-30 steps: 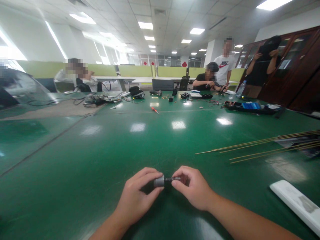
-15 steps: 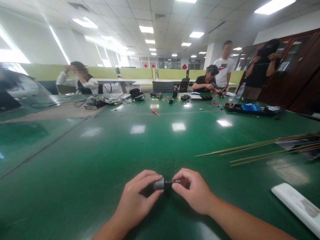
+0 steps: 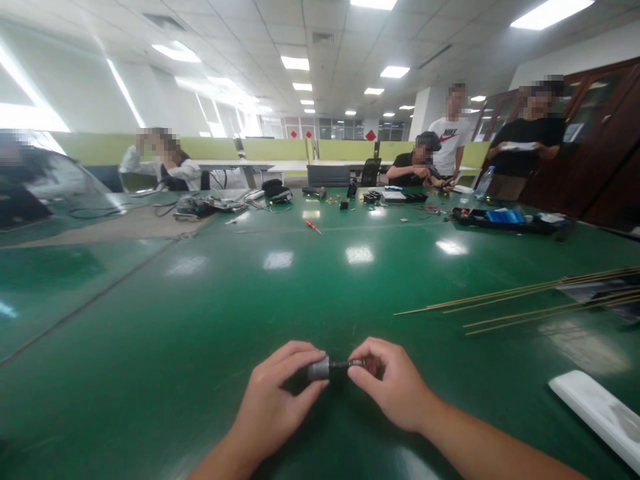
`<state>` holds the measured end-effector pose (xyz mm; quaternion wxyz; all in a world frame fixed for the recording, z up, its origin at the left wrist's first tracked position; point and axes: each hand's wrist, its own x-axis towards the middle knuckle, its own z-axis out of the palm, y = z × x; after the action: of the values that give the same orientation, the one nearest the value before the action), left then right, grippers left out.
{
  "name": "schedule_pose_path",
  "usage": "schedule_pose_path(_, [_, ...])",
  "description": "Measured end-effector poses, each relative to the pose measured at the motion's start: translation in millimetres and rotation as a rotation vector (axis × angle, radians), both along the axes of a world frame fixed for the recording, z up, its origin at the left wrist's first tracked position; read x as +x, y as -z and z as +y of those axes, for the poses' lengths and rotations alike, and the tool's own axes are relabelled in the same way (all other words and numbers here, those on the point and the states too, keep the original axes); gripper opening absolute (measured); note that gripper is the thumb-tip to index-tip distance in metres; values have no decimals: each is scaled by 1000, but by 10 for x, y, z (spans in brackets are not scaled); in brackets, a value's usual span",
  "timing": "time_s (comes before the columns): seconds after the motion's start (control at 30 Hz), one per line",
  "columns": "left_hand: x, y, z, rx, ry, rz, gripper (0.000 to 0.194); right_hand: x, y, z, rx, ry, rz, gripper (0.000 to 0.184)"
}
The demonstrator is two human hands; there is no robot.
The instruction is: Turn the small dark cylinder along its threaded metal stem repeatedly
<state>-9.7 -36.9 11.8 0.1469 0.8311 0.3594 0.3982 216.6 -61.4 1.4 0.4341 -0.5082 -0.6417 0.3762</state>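
Observation:
A short grey cylinder [image 3: 319, 369] with a thin dark shaft [image 3: 340, 365] is held level in front of me, just over the green tabletop; its exact kind does not show. The cylinder is gripped between the thumb and fingers of my left hand [image 3: 283, 387]. My right hand [image 3: 393, 383] pinches the far end of the shaft with thumb and forefinger, partly covering it. Between the two hands, the middle of the shaft is in plain sight.
Thin brass-coloured rods [image 3: 505, 293] lie at the right. A white oblong case [image 3: 595, 413] is at the near right. Farther off are an orange screwdriver [image 3: 313, 227], a black tray with blue items [image 3: 505, 217] and tangled electronics [image 3: 195, 205]. Several people are around the table.
Both hands keep their hold, and the grey cylinder and shaft look almost unmoved. The view has shifted slightly. The standing person at the right has lowered a dark object and now holds something white.

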Motion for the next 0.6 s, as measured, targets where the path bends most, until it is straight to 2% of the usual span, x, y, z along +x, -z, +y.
schedule_pose_path(0.37, [-9,-20,15,32,-6,-3,26,19,30,21,-20,17,17,9])
schedule_pose_path(0.6, [-23,18,56,21,-13,4,22,18,35,13,-27,21,16,9])
